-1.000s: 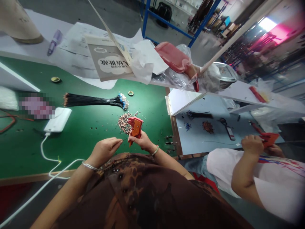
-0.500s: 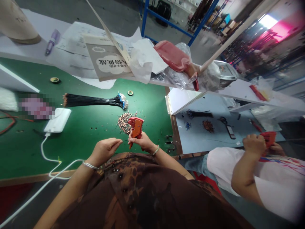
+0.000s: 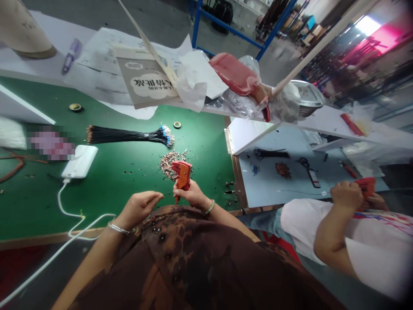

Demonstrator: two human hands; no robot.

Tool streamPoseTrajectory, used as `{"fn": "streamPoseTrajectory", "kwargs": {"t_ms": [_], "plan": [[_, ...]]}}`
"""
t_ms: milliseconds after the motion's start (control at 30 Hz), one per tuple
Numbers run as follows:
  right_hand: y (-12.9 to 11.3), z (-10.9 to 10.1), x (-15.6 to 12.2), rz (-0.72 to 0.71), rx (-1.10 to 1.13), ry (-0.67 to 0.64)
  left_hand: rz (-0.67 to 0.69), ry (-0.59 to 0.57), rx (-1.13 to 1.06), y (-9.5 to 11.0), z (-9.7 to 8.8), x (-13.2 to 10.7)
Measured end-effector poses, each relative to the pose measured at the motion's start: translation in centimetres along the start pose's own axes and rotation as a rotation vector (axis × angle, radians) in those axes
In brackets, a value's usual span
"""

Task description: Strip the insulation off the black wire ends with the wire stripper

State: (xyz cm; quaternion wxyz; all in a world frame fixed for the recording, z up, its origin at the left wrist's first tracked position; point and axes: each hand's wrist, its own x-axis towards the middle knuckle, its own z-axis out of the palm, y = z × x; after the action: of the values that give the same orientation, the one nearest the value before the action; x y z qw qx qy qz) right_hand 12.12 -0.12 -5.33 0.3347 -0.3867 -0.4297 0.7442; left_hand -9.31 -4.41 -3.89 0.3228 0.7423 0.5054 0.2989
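small orange crimping tool (image 3: 182,174), upright, in right hand (image 3: 192,194)

Soft, even light covers the flat green table top (image 3: 112,189), so the left hand (image 3: 138,209) and the right hand (image 3: 191,195) with its orange plastic crimping tool (image 3: 181,171) show sharp, with faint shadows; the thin dark wire (image 3: 168,193) between them barely resolves. Far up-right of the right hand a pink-white glare (image 3: 371,32) burns out amid blur, and straight edges bow toward the corners.
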Motion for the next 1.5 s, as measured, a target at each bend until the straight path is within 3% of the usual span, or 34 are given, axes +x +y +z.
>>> {"fn": "streamPoseTrajectory", "kwargs": {"t_ms": [133, 233, 300, 467, 633, 700, 867, 1000, 1133, 1233, 1400, 1500], "plan": [[0.2, 0.0, 0.3, -0.023, -0.025, 0.004, -0.019, -0.007, 0.006, 0.1, 0.2, -0.1], [0.0, -1.1, 0.6, -0.059, -0.142, -0.073, -0.054, 0.009, 0.073, -0.1, 0.2, -0.2], [0.0, -2.5, 0.8, -0.074, -0.386, -0.104, -0.101, 0.051, 0.119, -0.4, -0.1, -0.4], [2.4, -5.8, 0.4, -0.004, -1.379, -0.043, -0.189, 0.133, 0.116, -1.1, -0.4, -1.2], [5.0, -6.2, -0.1, -0.034, -1.621, -0.134, -0.179, 0.144, 0.150, -1.3, 0.2, -1.1], [4.8, -5.7, 0.1, -0.092, -1.570, -0.120, -0.157, 0.148, 0.220, -1.3, 0.6, -0.9], [1.4, -3.4, 1.1, -0.201, -1.046, -0.167, -0.065, 0.063, 0.330, -1.0, 1.4, -0.8], [-0.1, -1.4, 0.6, -0.275, -1.025, -0.272, 0.007, 0.008, 0.369, -0.5, 1.4, -1.1], [0.7, -0.3, -0.8, -0.250, -0.991, -0.341, 0.058, -0.086, 0.433, -0.4, 1.3, -2.7], [1.5, -0.3, -1.4, -0.185, -0.906, -0.326, 0.002, -0.072, 0.318, -0.6, 2.0, -4.2], [2.4, -0.2, -1.7, -0.042, -0.549, -0.316, -0.163, -0.117, -0.061, 0.1, 3.1, -4.7], [2.8, -0.7, -2.4, 0.042, -0.321, -0.231, -0.225, -0.118, -0.149, -0.1, 3.1, -5.3]]}}
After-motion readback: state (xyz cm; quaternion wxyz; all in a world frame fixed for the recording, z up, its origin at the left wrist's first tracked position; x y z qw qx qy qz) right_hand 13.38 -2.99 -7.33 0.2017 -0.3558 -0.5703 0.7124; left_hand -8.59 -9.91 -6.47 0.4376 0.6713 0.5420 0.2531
